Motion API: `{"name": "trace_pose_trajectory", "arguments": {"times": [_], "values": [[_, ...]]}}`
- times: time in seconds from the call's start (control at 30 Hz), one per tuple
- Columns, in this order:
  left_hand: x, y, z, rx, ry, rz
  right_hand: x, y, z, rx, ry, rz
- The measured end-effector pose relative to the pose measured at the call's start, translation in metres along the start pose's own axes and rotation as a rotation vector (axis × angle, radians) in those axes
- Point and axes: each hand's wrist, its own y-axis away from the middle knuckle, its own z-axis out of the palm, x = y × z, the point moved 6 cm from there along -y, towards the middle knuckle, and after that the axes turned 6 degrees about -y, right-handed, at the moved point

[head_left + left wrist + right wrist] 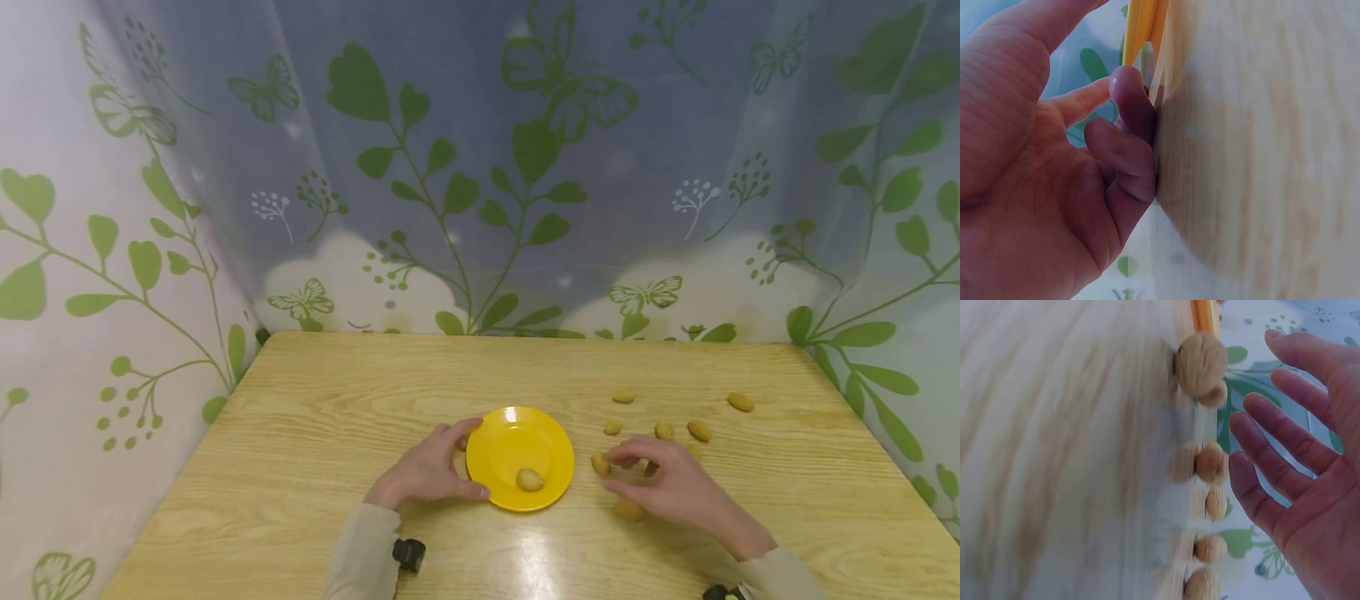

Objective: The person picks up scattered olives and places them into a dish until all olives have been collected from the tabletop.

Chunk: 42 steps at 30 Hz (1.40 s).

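Note:
A small yellow plate (520, 505) sits on the wooden table, with one tan walnut (529, 479) near its front edge. My left hand (429, 467) grips the plate's left rim, thumb at the near side and index finger at the far side. In the left wrist view, the other fingers of the left hand (1079, 162) curl down to the tabletop. Right of the plate, my right hand (671, 483) hovers over scattered walnuts, thumb and fingers apart. A walnut (600, 463) lies by its fingertips. The right wrist view shows that hand (1300, 444) holding nothing, beside several wrinkled walnuts (1202, 365).
More walnuts lie at the right: one (623, 395) farther back, one (740, 402) at the far right, and one (628, 510) below the right hand. Leaf-and-butterfly patterned curtains (450, 167) stand behind the table (300, 433) and at its sides.

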Motion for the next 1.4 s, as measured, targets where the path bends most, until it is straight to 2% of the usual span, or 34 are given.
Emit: {"name": "trace_pose_trajectory", "arguments": {"times": [0.27,0.5,0.77,0.9,1.2,1.4], "values": [[0.001,0.000,0.000,-0.005,0.000,-0.002,0.013,0.015,-0.018,0.065,0.042,0.045],[0.000,0.001,0.000,-0.006,-0.004,-0.001,0.015,0.025,-0.035,0.133,0.081,-0.007],[-0.001,0.001,-0.001,0.000,0.000,-0.005,0.026,0.036,-0.051,0.197,0.122,0.019],[0.000,0.001,-0.001,-0.004,0.006,0.000,0.033,0.041,-0.058,0.206,0.138,0.066],[-0.001,0.001,0.000,-0.012,0.003,-0.001,0.051,0.046,-0.075,0.236,0.102,0.134],[-0.001,0.000,-0.001,-0.012,0.001,0.005,0.066,0.048,-0.081,0.216,0.122,0.192]]}}
